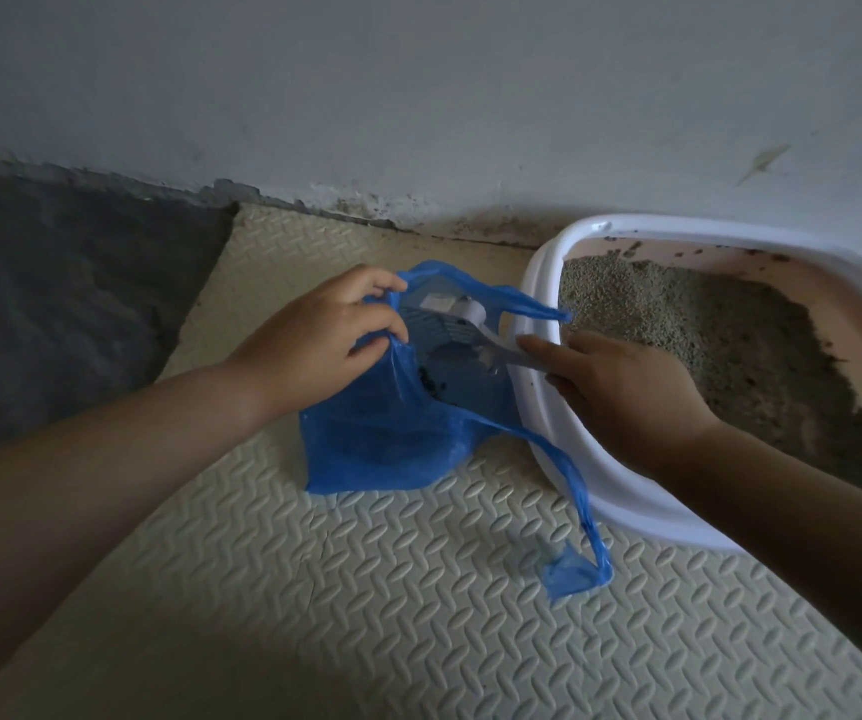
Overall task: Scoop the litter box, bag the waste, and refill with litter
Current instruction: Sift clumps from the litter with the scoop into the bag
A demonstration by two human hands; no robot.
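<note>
A blue plastic bag (382, 444) lies on the cream foam mat, left of the litter box (548, 418). My left hand (314, 345) pinches the bag's left rim and holds its mouth open. My right hand (621, 387) grips the handle of a pale scoop (470, 324), whose slotted head is tipped inside the bag. Dark clumps (431, 389) show inside the bag below the scoop. The box has a white rim and pink inner walls, and its grey litter (704, 324) is heaped toward the far side.
The foam mat (366, 589) covers the floor in front of me. A dark grey patch of floor (54, 293) lies at the left. A pale wall (418, 96) stands right behind the bag and box. One long bag handle (582, 511) trails across the mat.
</note>
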